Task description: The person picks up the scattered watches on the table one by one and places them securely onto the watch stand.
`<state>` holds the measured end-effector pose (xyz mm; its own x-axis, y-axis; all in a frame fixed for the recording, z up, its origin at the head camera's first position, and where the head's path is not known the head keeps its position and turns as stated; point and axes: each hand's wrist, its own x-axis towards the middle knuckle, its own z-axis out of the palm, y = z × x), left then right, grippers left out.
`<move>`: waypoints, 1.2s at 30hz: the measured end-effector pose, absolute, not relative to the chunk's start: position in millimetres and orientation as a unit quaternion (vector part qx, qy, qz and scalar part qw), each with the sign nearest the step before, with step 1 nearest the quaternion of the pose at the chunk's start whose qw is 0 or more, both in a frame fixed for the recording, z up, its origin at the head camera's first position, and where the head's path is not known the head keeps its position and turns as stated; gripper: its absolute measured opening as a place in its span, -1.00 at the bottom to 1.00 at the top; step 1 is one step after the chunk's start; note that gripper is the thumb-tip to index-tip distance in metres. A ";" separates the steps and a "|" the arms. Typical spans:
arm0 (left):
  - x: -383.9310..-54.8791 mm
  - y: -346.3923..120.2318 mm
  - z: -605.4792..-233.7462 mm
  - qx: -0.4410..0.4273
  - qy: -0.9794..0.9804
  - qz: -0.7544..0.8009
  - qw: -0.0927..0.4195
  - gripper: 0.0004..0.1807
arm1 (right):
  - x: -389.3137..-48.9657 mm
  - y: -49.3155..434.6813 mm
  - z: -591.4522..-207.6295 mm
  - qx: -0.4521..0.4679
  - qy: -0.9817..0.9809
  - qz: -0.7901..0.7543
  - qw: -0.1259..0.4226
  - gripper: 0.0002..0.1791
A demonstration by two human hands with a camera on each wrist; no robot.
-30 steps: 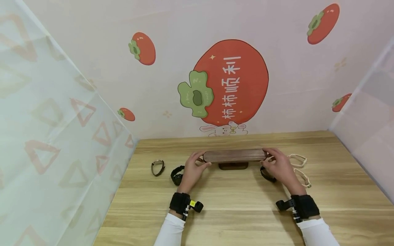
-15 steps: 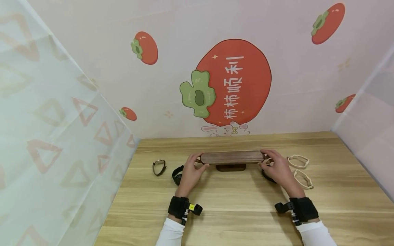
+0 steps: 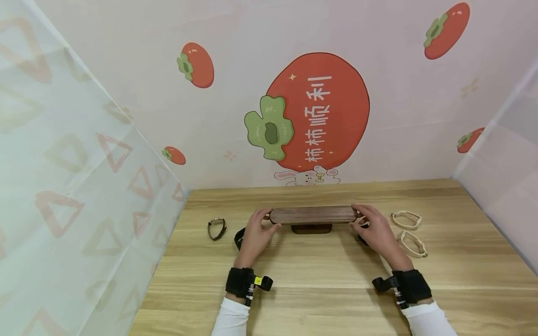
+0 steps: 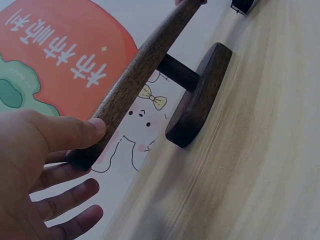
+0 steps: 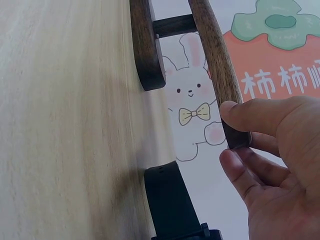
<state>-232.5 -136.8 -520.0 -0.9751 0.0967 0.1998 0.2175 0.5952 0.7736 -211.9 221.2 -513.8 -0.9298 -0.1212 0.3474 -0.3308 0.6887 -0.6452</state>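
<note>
A dark brown wooden T-shaped display stand (image 3: pixel 313 215) stands near the back of the table, its long bar raised on a short post over a rounded base (image 4: pixel 205 95). My left hand (image 3: pixel 255 235) pinches the bar's left end, thumb on the near side. At the opposite end my right hand (image 3: pixel 378 233) does the same, its thumb (image 5: pixel 242 116) pressed against the wood. Just below the right hand lies a black-strap watch (image 5: pixel 172 200). Another black watch (image 3: pixel 238 239) is partly covered by the left hand.
Farther left on the wood-grain table (image 3: pixel 319 289) lies a thin dark-strap watch (image 3: pixel 216 229). To the right are two cream-coloured bands, a rear one (image 3: pixel 406 219) and a front one (image 3: pixel 413 243). A wall with a printed persimmon (image 3: pixel 344 112) rises behind the table.
Both hands have moved slightly left together with the stand. The left hand now covers more of the black watch beside it.
</note>
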 end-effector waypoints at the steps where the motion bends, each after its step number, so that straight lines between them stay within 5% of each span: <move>1: -232.4 -137.3 -519.7 -0.090 -0.891 -0.440 0.070 -0.37 | -211.7 220.8 -513.8 0.126 -0.908 0.374 0.140 -0.38; 25: -225.9 -136.3 -516.1 -0.102 -0.888 -0.440 0.085 -0.36 | -207.7 230.0 -506.6 0.132 -0.922 0.345 0.119 -0.40; 36: -214.7 -121.0 -508.3 -0.204 -0.846 -0.439 0.225 -0.61 | -205.3 258.0 -500.1 0.144 -0.939 0.295 0.098 -0.67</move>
